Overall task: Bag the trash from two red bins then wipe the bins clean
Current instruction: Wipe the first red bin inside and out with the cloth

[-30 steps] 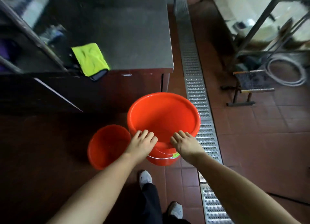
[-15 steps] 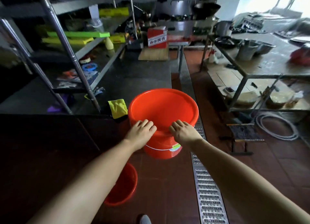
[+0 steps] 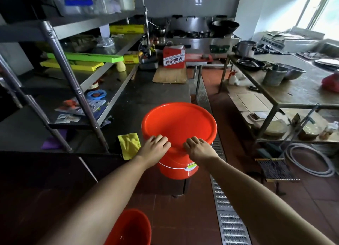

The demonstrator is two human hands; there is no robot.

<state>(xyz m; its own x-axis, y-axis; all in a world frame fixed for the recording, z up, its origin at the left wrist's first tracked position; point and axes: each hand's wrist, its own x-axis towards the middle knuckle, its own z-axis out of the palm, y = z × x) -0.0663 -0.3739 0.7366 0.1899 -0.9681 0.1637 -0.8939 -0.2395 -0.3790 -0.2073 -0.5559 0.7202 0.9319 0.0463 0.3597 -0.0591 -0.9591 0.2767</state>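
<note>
Two bare hands are curled over the near rim of a large round red plastic bin, which is held up at the centre of the view, over the near corner of a dark steel counter. The left hand grips the rim at about seven o'clock on the bin, its fingers pressed together and hooked over the edge; the right hand grips it at about five o'clock in the same manner. A second, smaller red plastic bin is seen at six o'clock, on the brown tiled floor. A yellow microfibre cloth lies on the counter edge at nine o'clock of the held bin, just beside the left hand. A perforated metal drain grate runs along the floor at five o'clock.
</note>
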